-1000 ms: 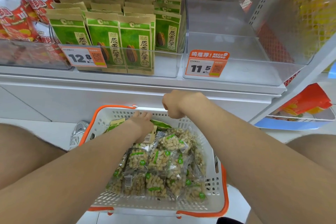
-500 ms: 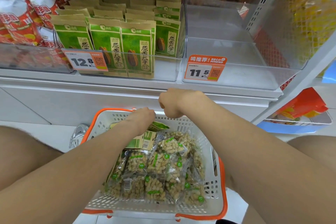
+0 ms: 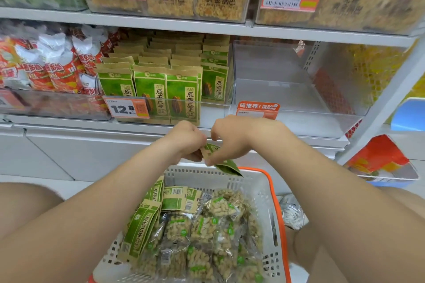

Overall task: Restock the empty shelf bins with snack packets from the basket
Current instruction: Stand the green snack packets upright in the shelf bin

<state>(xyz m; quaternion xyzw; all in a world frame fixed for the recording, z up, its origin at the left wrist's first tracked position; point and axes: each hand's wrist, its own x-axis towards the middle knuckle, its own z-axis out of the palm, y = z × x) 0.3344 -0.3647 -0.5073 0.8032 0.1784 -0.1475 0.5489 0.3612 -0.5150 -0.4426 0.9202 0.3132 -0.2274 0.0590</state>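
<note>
Pinching one green packet [image 3: 226, 166] between curled fingers, the left hand [image 3: 187, 139] and right hand [image 3: 234, 138] hover over the basket's [image 3: 188, 176] far rim. Up and right, the empty bin [image 3: 276, 92] gapes. The hands hide most of the packet.

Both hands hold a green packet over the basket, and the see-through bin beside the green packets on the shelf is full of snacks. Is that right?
Not quite. The head view shows the see-through bin beside the shelved green packets is empty. The rest holds: the left hand and right hand hold a green packet over the basket.
</note>
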